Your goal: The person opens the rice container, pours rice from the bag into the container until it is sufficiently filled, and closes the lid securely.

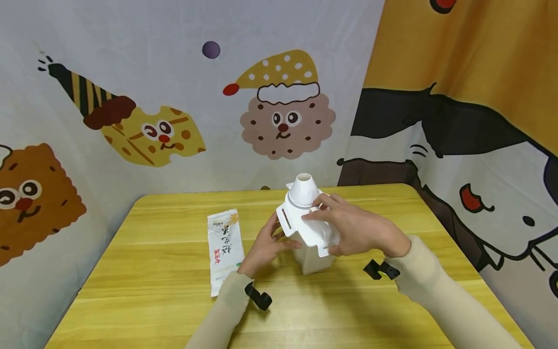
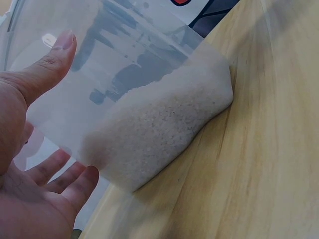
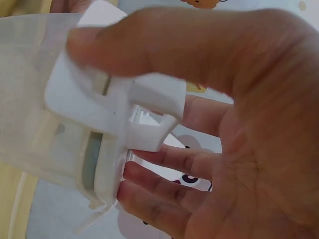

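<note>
A tall translucent storage container [image 1: 316, 264] stands on the wooden table, with white rice grains [image 2: 154, 117] piled in its lower part. On top sits a white plastic lid [image 1: 301, 224] with slotted side flaps and a cone-shaped spout [image 1: 303, 193]. My left hand [image 1: 267, 247] holds the container's left side, thumb on one face and fingers around the edge. From the right, my right hand [image 1: 359, 227] grips the lid. In the right wrist view its thumb [image 3: 129, 45] lies over a flap [image 3: 75, 94], while the other fingers touch the top beside the spout.
Left of the container, a white packet [image 1: 224, 247] with dark and red printing lies flat on the table [image 1: 144, 271]. A cartoon-printed curtain [image 1: 174, 87] hangs behind the table and along its sides.
</note>
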Action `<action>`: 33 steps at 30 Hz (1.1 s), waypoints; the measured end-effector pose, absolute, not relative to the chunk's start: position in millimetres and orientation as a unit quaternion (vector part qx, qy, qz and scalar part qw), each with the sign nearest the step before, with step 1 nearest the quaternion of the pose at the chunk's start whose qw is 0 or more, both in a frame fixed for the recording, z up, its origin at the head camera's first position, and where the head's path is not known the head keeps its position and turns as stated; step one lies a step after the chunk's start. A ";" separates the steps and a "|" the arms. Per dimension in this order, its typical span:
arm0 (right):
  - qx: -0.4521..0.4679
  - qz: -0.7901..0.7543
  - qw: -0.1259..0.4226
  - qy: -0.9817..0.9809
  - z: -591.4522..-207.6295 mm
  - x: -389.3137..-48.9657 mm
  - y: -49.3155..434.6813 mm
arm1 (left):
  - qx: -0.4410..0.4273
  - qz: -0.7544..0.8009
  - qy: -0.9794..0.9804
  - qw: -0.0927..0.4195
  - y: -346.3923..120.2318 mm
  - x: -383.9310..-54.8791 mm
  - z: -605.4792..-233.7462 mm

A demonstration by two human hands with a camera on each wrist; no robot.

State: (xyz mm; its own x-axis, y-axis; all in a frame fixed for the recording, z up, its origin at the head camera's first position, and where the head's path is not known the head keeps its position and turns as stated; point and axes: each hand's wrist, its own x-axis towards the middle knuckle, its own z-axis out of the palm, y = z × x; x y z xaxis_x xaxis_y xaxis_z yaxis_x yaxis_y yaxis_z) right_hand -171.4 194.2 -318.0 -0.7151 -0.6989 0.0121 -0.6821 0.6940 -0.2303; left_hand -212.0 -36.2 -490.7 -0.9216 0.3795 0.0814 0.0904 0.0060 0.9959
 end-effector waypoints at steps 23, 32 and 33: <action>-0.380 -0.079 -0.038 0.921 -325.4 -176.0 196.9 | 0.161 0.683 0.704 0.109 -34.9 -211.9 -488.5; -0.367 -0.101 -0.023 0.924 -324.4 -172.2 199.4 | 0.168 0.685 0.700 0.109 -35.8 -211.2 -487.6; -0.365 -0.105 -0.018 0.925 -324.1 -171.6 199.5 | 0.169 0.684 0.702 0.110 -36.6 -211.1 -487.5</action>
State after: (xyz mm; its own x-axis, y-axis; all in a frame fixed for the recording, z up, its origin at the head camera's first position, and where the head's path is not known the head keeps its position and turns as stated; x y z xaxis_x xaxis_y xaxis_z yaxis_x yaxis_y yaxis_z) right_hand -171.6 199.5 -324.1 -0.7335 -0.6708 0.1093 -0.6782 0.7121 -0.1815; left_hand -211.1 -36.6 -487.5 -0.9190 0.3867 0.0764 0.0865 0.0086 0.9962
